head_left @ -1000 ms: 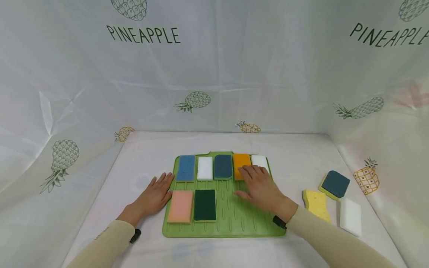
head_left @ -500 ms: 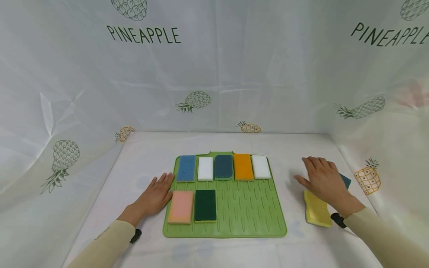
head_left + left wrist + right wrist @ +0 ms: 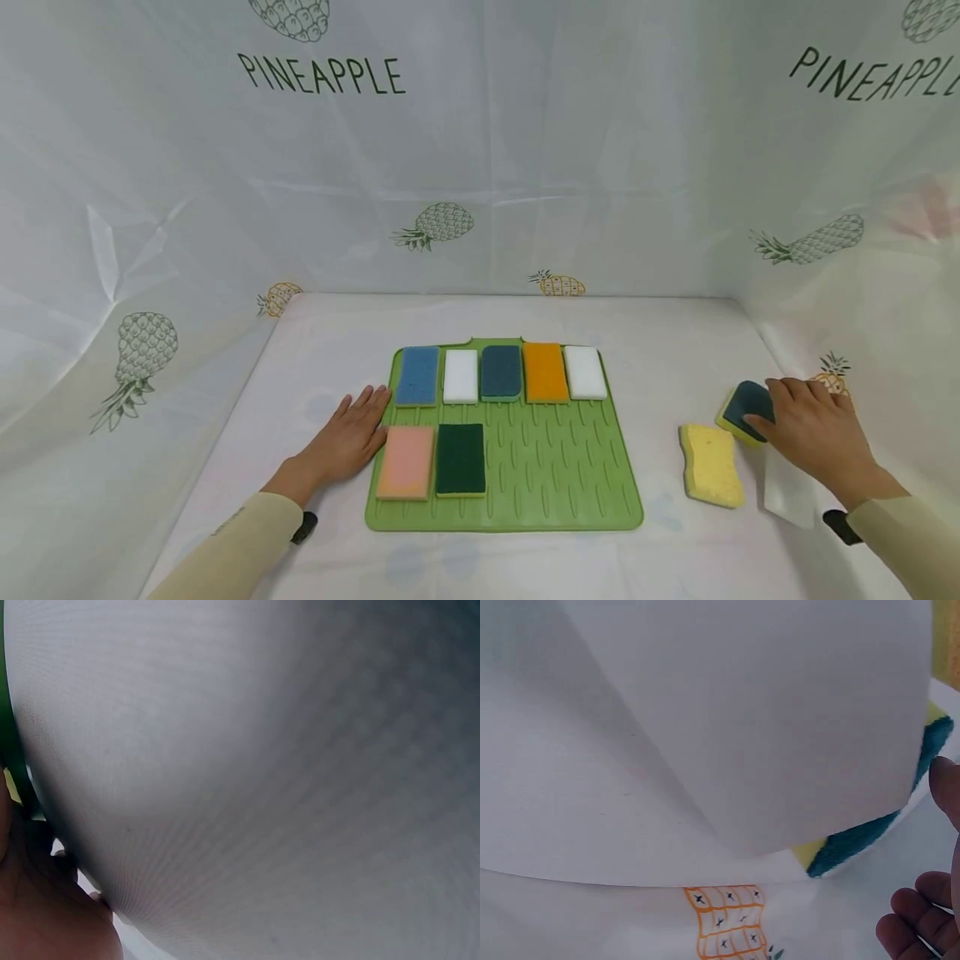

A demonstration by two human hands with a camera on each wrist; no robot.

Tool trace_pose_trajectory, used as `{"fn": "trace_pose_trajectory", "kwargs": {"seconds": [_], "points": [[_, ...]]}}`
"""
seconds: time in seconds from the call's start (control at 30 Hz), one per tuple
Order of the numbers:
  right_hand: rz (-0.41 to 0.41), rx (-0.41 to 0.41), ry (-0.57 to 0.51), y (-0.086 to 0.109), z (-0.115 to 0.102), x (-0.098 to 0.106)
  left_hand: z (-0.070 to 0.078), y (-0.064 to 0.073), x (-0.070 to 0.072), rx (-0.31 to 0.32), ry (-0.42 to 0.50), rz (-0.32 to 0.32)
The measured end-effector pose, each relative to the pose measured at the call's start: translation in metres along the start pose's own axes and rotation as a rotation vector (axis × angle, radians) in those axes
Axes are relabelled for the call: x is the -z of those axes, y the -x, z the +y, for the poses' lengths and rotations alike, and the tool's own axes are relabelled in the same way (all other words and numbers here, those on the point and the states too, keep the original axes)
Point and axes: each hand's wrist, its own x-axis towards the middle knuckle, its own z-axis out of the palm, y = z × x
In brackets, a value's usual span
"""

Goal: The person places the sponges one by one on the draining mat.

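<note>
My left hand (image 3: 348, 437) rests on the table, its fingers straight and touching the left edge of the green ridged mat (image 3: 555, 467). At the right, my right hand (image 3: 817, 429) hovers over a white sponge block (image 3: 787, 492), partly hiding it. Its thumb is beside a dark blue and yellow sponge (image 3: 750, 408); contact cannot be made out. In the right wrist view, the white block fills much of the frame, the blue sponge (image 3: 855, 841) shows behind it, and the loosely bent fingers (image 3: 915, 922) hold nothing. A yellow wavy sponge (image 3: 711, 467) lies left of these.
Along the mat's back lie a blue sponge (image 3: 417, 375), a white block (image 3: 460, 375), a dark blue sponge (image 3: 501, 371), an orange sponge (image 3: 545, 372) and another white block (image 3: 586, 372). A pink sponge (image 3: 406, 461) and a dark green sponge (image 3: 461, 458) sit front left.
My right hand has left the back right of the mat and moved rightward to the loose sponges, past the yellow one. The left hand has stayed in place.
</note>
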Motion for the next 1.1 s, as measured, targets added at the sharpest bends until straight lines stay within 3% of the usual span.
{"fn": "trace_pose_trajectory", "kwargs": {"seconds": [0.13, 0.3, 0.6, 0.87, 1.1], "points": [[-0.118, -0.092, -0.043, 0.004, 0.007, -0.003, 0.000, -0.001, -0.001, 0.001, 0.001, 0.002], [-0.162, -0.157, -0.080, 0.004, 0.012, -0.003, 0.000, -0.001, -0.002, -0.001, -0.002, 0.000], [-0.198, -0.171, -0.064, 0.002, 0.010, -0.003, 0.000, -0.001, -0.001, 0.001, 0.004, 0.006], [-0.177, -0.166, -0.088, 0.001, 0.005, -0.007, -0.001, -0.001, -0.002, 0.005, 0.001, 0.004], [-0.168, -0.118, -0.060, -0.003, 0.006, -0.011, -0.001, -0.001, -0.002, 0.001, -0.001, 0.001]]}}
